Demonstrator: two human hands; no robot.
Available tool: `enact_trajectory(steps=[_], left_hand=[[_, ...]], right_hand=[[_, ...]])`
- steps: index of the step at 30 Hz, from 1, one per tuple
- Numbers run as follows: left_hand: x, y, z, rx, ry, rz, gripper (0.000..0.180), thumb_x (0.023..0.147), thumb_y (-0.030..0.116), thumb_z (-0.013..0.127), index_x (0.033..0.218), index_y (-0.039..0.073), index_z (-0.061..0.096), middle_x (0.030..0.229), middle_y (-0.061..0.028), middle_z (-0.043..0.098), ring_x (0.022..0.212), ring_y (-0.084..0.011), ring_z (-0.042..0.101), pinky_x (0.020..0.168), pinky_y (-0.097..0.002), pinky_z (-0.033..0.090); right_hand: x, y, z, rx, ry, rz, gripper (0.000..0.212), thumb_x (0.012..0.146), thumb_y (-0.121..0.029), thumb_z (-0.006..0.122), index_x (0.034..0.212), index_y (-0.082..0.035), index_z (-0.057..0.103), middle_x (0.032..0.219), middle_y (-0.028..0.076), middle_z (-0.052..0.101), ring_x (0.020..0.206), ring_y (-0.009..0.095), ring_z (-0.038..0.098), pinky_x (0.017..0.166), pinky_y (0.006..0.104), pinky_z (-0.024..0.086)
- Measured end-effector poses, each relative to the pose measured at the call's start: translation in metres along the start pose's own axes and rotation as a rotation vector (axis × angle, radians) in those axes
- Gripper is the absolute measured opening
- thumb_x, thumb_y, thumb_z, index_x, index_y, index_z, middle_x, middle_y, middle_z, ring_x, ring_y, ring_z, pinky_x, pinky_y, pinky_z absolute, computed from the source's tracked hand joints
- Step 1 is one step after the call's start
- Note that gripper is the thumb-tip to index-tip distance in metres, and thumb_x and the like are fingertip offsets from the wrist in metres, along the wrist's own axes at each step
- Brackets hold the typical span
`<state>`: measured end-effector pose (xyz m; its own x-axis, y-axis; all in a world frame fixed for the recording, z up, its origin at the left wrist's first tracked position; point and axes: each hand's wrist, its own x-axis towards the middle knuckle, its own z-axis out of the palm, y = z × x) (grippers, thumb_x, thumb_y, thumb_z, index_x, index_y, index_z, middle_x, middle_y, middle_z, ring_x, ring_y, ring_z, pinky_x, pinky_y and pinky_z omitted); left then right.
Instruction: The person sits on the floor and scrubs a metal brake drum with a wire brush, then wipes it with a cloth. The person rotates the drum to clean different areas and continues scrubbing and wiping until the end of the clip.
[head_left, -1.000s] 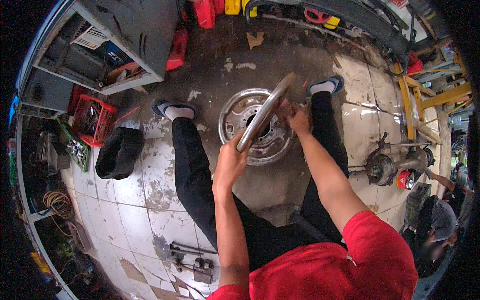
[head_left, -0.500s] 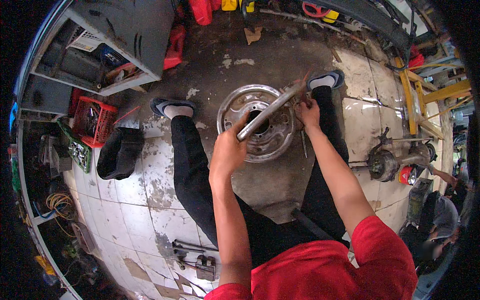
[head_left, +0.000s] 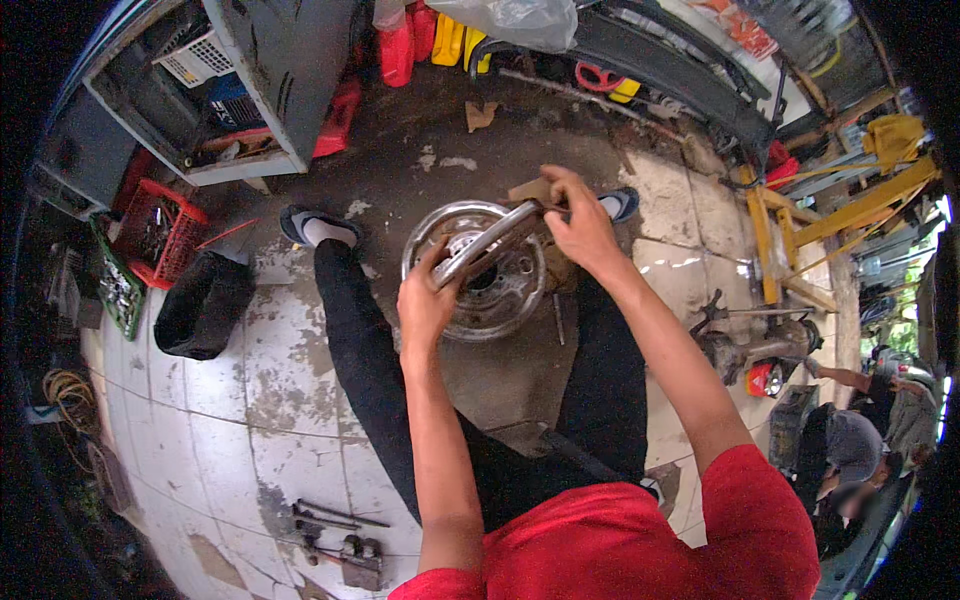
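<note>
A silvery curved metal piece (head_left: 496, 234), like part of a ring seen nearly edge-on, is held at a slant over a wheel rim (head_left: 522, 300). My left hand (head_left: 427, 305) grips its near lower end, thumb and fingers around it. At the far upper end my right hand (head_left: 580, 228) is closed on the same piece, its fingers bent over the top. Beside those fingertips shows a flat tan piece (head_left: 530, 190); whether I hold it, I cannot tell. The wheel rim lies flat on the floor between my feet, its hub partly hidden by the held piece.
A thin metal tool (head_left: 559, 320) lies right of the rim. At left are a black container (head_left: 205, 305), a red basket (head_left: 160, 235) and a grey cabinet (head_left: 250, 100). An axle-like part (head_left: 750, 345) and a yellow frame (head_left: 790, 235) stand right. Another person crouches lower right.
The metal piece has turned, so its curve and darker inner side now show. My right hand has moved from beside the rim up onto the piece's far end. The whole view has shifted.
</note>
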<state>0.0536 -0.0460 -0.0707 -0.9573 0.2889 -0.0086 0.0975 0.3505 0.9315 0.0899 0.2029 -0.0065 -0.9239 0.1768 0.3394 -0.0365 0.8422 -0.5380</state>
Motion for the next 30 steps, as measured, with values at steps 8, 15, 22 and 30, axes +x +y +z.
enact_trajectory(steps=[8,15,22,30], left_hand=[[-0.018,-0.038,0.007,-0.167,0.039,-0.091,0.043,0.084,0.018,0.075,0.123,0.004,0.066,0.113,-0.0186,0.070,0.106,-0.0280,0.068,0.090,-0.0352,0.051],[-0.019,-0.035,0.000,-0.078,0.009,-0.121,0.041,0.084,0.024,0.075,0.119,0.005,0.068,0.110,-0.0186,0.071,0.104,-0.0310,0.069,0.087,-0.0354,0.051],[-0.011,-0.056,0.003,-0.055,0.001,-0.084,0.043,0.082,0.029,0.076,0.118,0.005,0.068,0.105,-0.0194,0.071,0.101,-0.0336,0.069,0.085,-0.0374,0.052],[-0.010,-0.046,0.003,-0.027,0.055,-0.094,0.045,0.082,0.032,0.077,0.117,0.003,0.069,0.105,-0.0206,0.071,0.101,-0.0337,0.069,0.084,-0.0379,0.053]], right_hand=[[-0.001,-0.037,-0.019,-0.289,-0.241,-0.343,0.044,0.083,-0.014,0.060,0.126,-0.008,0.056,0.123,0.015,0.059,0.118,0.034,0.054,0.109,0.0488,0.034],[-0.010,-0.064,-0.010,-0.226,-0.264,-0.322,0.036,0.089,-0.025,0.065,0.120,-0.007,0.062,0.119,0.014,0.062,0.120,0.032,0.054,0.112,0.0522,0.030],[-0.038,-0.127,0.056,-0.311,-0.273,-0.480,0.025,0.095,-0.025,0.055,0.107,-0.006,0.067,0.106,0.010,0.065,0.110,0.029,0.057,0.111,0.0545,0.029],[-0.017,-0.103,0.024,-0.524,-0.310,-0.457,0.026,0.096,-0.020,0.049,0.108,-0.005,0.067,0.109,0.009,0.066,0.111,0.028,0.058,0.110,0.0544,0.029]])
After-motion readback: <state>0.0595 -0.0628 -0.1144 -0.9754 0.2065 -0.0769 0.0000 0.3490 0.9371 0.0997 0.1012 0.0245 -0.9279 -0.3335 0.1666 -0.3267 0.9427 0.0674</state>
